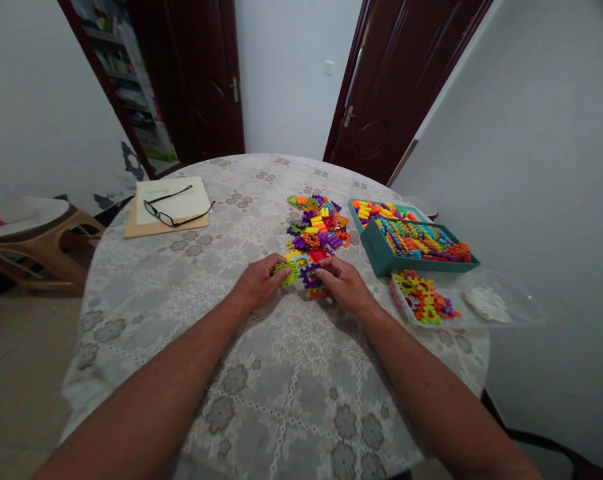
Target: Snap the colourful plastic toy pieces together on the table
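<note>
My left hand pinches a lime-green notched building piece between thumb and fingers. My right hand is closed on a purple notched building piece just to the right of it. The two pieces are side by side; whether they are joined I cannot tell. Yellow, light-blue, red and orange pieces show behind and below them, partly hidden by my fingers. Right beyond my hands lies a heap of colourful plastic building pieces, some flat and notched, some tube-shaped.
A teal box of colourful pieces stands at the right, against its teal lid with more pieces. Nearer is a clear plastic container with notched pieces. Black glasses rest on papers at the left. A patterned tablecloth covers the round table.
</note>
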`<action>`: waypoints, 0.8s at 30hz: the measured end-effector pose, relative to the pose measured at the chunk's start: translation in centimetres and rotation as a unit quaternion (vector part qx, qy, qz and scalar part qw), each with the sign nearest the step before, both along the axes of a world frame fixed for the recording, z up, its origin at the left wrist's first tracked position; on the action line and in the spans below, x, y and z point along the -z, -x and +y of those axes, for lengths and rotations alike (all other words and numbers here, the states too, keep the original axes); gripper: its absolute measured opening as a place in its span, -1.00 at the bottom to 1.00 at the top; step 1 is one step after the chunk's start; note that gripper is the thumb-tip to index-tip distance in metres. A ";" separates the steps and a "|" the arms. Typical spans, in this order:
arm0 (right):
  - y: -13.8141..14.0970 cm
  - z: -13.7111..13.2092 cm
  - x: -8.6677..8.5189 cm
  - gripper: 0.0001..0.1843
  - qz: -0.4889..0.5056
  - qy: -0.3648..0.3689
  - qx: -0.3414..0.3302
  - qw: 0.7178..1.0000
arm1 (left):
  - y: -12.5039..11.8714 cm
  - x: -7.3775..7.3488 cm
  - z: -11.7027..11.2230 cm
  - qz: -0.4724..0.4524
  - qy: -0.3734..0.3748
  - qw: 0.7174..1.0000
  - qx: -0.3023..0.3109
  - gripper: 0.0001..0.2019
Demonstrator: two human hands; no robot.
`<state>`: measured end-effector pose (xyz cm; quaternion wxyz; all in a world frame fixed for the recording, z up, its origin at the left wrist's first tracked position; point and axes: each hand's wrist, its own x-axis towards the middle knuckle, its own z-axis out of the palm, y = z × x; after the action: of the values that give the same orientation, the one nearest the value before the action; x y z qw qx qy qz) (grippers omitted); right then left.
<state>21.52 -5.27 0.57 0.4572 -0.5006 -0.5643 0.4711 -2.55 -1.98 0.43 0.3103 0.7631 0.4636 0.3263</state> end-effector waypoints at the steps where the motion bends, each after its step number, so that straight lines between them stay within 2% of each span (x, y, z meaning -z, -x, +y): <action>1: 0.0 0.0 -0.1 -0.71 -0.010 -0.001 0.002 1.000 | 0.0 0.0 0.0 0.008 -0.010 1.000 0.000 -0.75; 10: 1.0 -0.4 0.4 -0.70 -0.036 -0.009 -0.017 0.999 | 0.0 -0.2 -0.3 0.003 0.020 0.994 0.110 -0.69; 14: 1.2 -0.4 0.8 -0.75 -0.071 -0.056 -0.010 0.996 | 0.2 0.4 0.2 0.000 0.010 0.990 0.141 -0.64; 18: 1.3 -0.3 1.0 -0.76 -0.092 -0.103 -0.008 0.990 | 0.3 0.7 0.4 0.014 0.031 0.987 0.157 -0.56; 24: 1.6 -0.3 0.9 -0.74 -0.055 -0.085 0.011 0.995 | 0.1 0.0 -0.2 0.034 0.029 0.988 0.146 -0.52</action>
<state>19.96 -5.53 -0.31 0.4712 -0.4913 -0.6210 0.3885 -2.64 -2.21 0.38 0.3605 0.8240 0.3669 0.2374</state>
